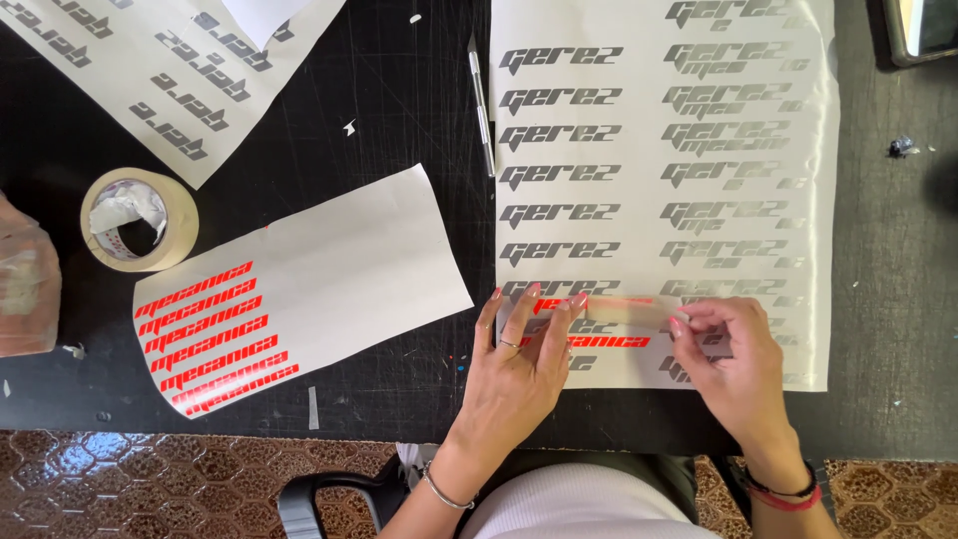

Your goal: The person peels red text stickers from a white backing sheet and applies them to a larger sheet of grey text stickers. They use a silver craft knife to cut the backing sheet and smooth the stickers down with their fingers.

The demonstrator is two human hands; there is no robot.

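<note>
A big black mat (pixel 399 100) covers the table, and I tell every place from it.

The biggest thing on the mat is a white sticker sheet (pixel 664 190) on its right half. It has two rows of grey words going down it, and one red word near the bottom.

Next is a curled white sheet (pixel 299 289) at the middle left of the mat. Red words sit in a slanted stack at its left end.

A third sheet (pixel 150 70) with grey words lies tilted at the top left corner of the mat.

A tape roll (pixel 140 220) lies flat on the left side of the mat. A crumpled scrap (pixel 125 205) sits inside its hole.

A thin silver craft knife (pixel 482 105) lies at the top middle of the mat, just beside the big sheet's left edge.

A strip of tape (pixel 629 309) lies over red letters near the bottom of the big sheet. The left hand (pixel 519 364) is flat and open, fingertips pressing the strip's left end. The right hand (pixel 728 364) is curled, pinching the strip's right end
</note>
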